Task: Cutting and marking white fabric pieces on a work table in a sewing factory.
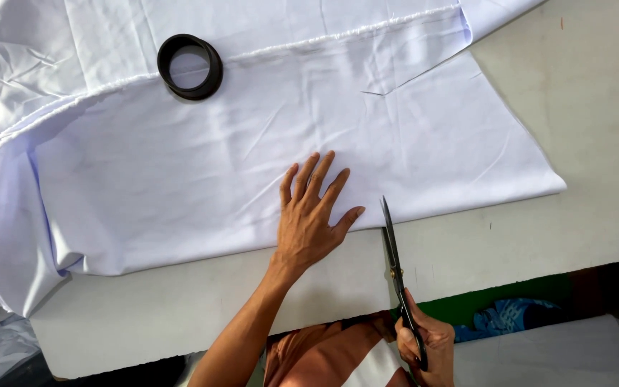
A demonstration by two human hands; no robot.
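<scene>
My left hand (309,215) lies flat, fingers spread, on the near edge of a large white cloth (202,172) spread over a pale table (596,143). My right hand (428,344) grips the black handles of a long pair of scissors (393,251). The blades point away from me and their tip touches the cloth's near edge just right of my left hand's thumb. The blades look nearly closed.
A black ring (190,66) rests on the cloth at the back. Folds of the cloth hang off the table's left side. A short cut line shows in the cloth at the upper right. Blue patterned fabric (510,315) lies below the table's near edge.
</scene>
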